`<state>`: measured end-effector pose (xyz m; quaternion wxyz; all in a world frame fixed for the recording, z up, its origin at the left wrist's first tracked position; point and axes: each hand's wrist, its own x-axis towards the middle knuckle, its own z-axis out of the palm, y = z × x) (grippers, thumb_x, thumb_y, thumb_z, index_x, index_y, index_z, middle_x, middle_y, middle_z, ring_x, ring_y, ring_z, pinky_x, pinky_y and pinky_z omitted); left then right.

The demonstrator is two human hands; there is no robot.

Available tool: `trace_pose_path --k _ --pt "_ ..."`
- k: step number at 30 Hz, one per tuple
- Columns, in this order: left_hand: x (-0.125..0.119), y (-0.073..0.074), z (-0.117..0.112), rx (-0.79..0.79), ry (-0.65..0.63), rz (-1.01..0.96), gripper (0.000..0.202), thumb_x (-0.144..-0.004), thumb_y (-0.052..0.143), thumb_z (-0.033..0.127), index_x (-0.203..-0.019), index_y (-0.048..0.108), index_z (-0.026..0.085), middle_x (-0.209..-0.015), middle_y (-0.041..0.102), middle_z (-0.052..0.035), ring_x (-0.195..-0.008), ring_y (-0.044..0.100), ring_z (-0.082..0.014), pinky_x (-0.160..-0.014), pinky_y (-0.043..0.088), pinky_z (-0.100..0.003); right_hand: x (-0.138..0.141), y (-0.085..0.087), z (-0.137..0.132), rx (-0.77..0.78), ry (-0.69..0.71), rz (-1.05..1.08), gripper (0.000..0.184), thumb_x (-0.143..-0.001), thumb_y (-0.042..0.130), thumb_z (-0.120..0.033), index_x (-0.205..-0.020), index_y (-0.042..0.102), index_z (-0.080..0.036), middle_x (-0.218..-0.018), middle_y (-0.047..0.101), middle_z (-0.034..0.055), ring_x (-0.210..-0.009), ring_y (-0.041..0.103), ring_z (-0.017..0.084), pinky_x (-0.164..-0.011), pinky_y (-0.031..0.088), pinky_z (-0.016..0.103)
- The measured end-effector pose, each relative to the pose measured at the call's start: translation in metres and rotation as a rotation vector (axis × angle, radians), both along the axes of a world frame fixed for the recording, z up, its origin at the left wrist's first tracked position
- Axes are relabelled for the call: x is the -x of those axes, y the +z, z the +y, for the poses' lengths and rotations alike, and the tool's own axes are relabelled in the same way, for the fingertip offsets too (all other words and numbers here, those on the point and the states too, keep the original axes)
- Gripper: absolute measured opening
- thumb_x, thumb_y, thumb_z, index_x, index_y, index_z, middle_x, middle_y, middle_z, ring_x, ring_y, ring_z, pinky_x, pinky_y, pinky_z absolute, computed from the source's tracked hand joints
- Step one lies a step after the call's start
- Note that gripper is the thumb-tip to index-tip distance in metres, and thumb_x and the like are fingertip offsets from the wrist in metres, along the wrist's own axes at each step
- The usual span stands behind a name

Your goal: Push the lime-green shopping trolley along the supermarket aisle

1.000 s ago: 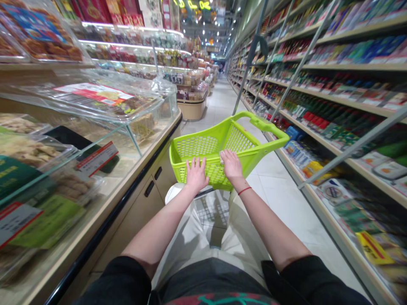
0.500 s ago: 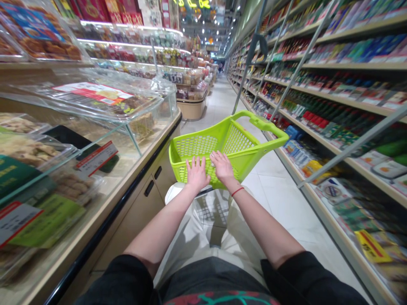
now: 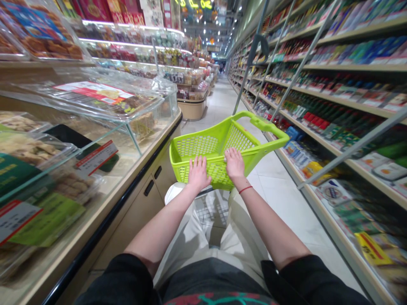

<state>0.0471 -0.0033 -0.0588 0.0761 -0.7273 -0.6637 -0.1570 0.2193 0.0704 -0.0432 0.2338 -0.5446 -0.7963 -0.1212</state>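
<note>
A lime-green plastic shopping basket (image 3: 197,146) with perforated walls stands tilted in front of my legs, its loop handle (image 3: 280,134) pointing right. I see no goods inside it. My left hand (image 3: 199,173) lies on the basket's near side, fingers stretched out and apart over the rim. Farther right along the same rim, my right hand (image 3: 235,164) has its fingers bent together over the edge. A small pale spot shows by the right fingertips, too small to make out. A red cord circles the right wrist.
On the left runs a wooden counter (image 3: 124,192) with clear food cases (image 3: 104,99) and price tags. Packed shelves (image 3: 352,156) line the right side. A slanting metal pole (image 3: 243,84) stands beyond the basket. A tiled aisle (image 3: 219,93) stretches ahead.
My right hand has slid right along the rim, away from my left hand, and its fingers have bent over the edge. The left hand and basket have barely shifted.
</note>
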Motion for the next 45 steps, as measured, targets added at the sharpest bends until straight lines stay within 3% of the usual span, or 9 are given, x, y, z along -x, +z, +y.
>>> trace_pose_path --k 5,10,15,18,23,29,35,39,45 --pt "-0.001 0.001 -0.002 -0.021 0.007 0.039 0.091 -0.08 0.065 0.044 -0.158 0.027 0.018 -0.159 0.036 -0.0197 -0.15 0.027 -0.0394 -0.123 0.014 -0.058 0.026 -0.01 -0.011 0.048 0.102 0.003 0.05 -0.094 0.039 -0.008 -0.141 0.056 -0.011 -0.154 0.047 0.0155 -0.146 0.039 0.026 -0.121 0.03 0.045" --pt "0.0 0.0 -0.002 -0.019 0.011 0.058 0.091 -0.079 0.067 0.044 -0.158 0.028 0.018 -0.158 0.038 -0.0207 -0.15 0.027 -0.0404 -0.122 0.015 -0.058 0.012 0.001 -0.012 0.1 0.23 -0.097 0.058 -0.088 0.043 -0.002 -0.142 0.056 -0.019 -0.156 0.046 0.0082 -0.148 0.037 0.022 -0.124 0.025 0.045" --pt "0.0 -0.001 -0.001 -0.016 0.011 0.051 0.091 -0.08 0.066 0.045 -0.158 0.028 0.018 -0.158 0.036 -0.0206 -0.15 0.027 -0.0405 -0.123 0.013 -0.057 -0.023 0.018 -0.001 0.077 0.076 -0.113 0.057 -0.086 0.044 -0.001 -0.137 0.061 -0.018 -0.153 0.05 0.0114 -0.146 0.041 0.024 -0.123 0.025 0.047" --pt "0.0 0.0 -0.002 -0.01 0.01 0.044 0.09 -0.08 0.066 0.045 -0.158 0.028 0.018 -0.159 0.036 -0.0203 -0.15 0.026 -0.0403 -0.123 0.013 -0.057 -0.031 0.019 0.003 0.044 -0.019 -0.082 0.053 -0.087 0.044 -0.003 -0.134 0.064 -0.017 -0.153 0.049 0.0137 -0.146 0.04 0.026 -0.122 0.027 0.048" --pt "-0.003 0.004 -0.001 0.011 0.027 0.004 0.088 -0.08 0.064 0.044 -0.156 0.031 0.017 -0.159 0.035 -0.0197 -0.151 0.025 -0.0394 -0.124 0.011 -0.057 -0.02 0.009 0.001 0.02 -0.019 -0.048 0.051 -0.09 0.043 -0.007 -0.136 0.062 -0.018 -0.152 0.052 0.0121 -0.145 0.04 0.027 -0.12 0.029 0.05" --pt "-0.022 0.012 0.009 0.048 -0.039 -0.024 0.086 -0.081 0.059 0.038 -0.154 0.029 0.002 -0.163 0.029 -0.0207 -0.154 0.021 -0.0299 -0.127 0.008 -0.046 0.002 0.002 -0.006 0.031 0.023 -0.017 0.053 -0.09 0.041 -0.005 -0.139 0.059 -0.015 -0.15 0.054 0.0124 -0.142 0.044 0.026 -0.12 0.031 0.045" --pt "-0.036 0.018 0.011 0.11 -0.102 -0.035 0.091 -0.08 0.058 0.036 -0.159 0.02 0.014 -0.166 0.025 -0.0126 -0.154 0.018 -0.0326 -0.124 0.007 -0.06 0.011 0.005 -0.011 0.093 0.092 -0.048 0.056 -0.089 0.041 -0.003 -0.142 0.057 -0.015 -0.152 0.052 0.0109 -0.143 0.044 0.024 -0.122 0.029 0.043" --pt "-0.035 0.018 0.009 0.105 -0.103 -0.045 0.091 -0.079 0.059 0.035 -0.159 0.021 0.015 -0.165 0.029 -0.0119 -0.154 0.019 -0.0317 -0.125 0.006 -0.059 -0.007 0.012 -0.006 0.081 0.121 -0.089 0.057 -0.088 0.043 -0.002 -0.14 0.059 -0.017 -0.152 0.052 0.0095 -0.144 0.043 0.023 -0.122 0.028 0.044" --pt "-0.037 0.019 0.011 0.102 -0.093 -0.074 0.092 -0.079 0.06 0.037 -0.159 0.021 0.016 -0.162 0.034 -0.014 -0.152 0.024 -0.033 -0.125 0.007 -0.059 -0.048 0.024 0.012 0.015 0.014 -0.089 0.049 -0.089 0.044 -0.005 -0.131 0.065 -0.018 -0.15 0.053 0.0131 -0.142 0.044 0.026 -0.12 0.029 0.048"
